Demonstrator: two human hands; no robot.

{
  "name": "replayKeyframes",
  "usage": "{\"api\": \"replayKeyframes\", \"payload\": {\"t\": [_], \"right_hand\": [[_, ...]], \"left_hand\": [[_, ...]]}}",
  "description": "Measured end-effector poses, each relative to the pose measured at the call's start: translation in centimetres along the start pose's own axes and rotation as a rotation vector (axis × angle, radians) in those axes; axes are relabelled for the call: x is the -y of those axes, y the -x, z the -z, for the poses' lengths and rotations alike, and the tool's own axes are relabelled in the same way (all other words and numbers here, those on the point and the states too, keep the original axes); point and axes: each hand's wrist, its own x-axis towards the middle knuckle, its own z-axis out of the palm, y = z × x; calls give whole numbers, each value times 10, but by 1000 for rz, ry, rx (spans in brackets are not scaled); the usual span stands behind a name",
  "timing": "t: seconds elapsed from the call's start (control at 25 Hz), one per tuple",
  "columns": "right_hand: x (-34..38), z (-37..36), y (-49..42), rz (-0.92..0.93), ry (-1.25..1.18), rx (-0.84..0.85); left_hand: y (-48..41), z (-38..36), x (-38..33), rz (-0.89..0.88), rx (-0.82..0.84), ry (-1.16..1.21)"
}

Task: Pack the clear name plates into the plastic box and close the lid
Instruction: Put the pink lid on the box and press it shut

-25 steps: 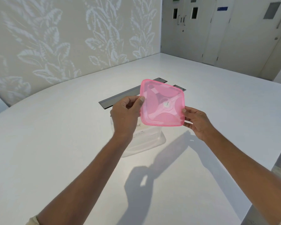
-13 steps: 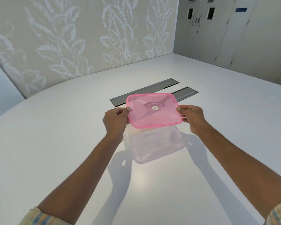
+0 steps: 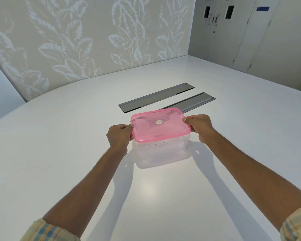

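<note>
The pink see-through lid (image 3: 159,125) lies flat on top of the clear plastic box (image 3: 161,153), which stands on the white table. My left hand (image 3: 119,136) grips the lid's left edge, thumb on top. At the lid's right edge, my right hand (image 3: 199,126) holds it the same way. Clear layered shapes with dark lettering show faintly through the box's front wall; I cannot tell the name plates apart.
Two long grey metal flaps (image 3: 155,97) are set into the white table (image 3: 59,153) just behind the box. A leaf-patterned wall rises beyond the table's far edge, and pale cabinet doors (image 3: 250,32) stand at the back right.
The lid was tilted up in the air, then turned flat and came down onto the box. Both hands kept hold of its edges throughout.
</note>
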Motion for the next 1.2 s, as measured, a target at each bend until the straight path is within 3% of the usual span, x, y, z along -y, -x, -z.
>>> {"api": "replayKeyframes", "payload": {"t": [0.84,1.04,1.2], "right_hand": [[-6,-6,1,-52,173,-57],[-9,0,11,76,315,4],[-3,13,21,379,592,95]], "left_hand": [[-2,0,18,22,25,-115],[10,1,24,-221,48,-302],[23,5,30,-525,225,-409]]}}
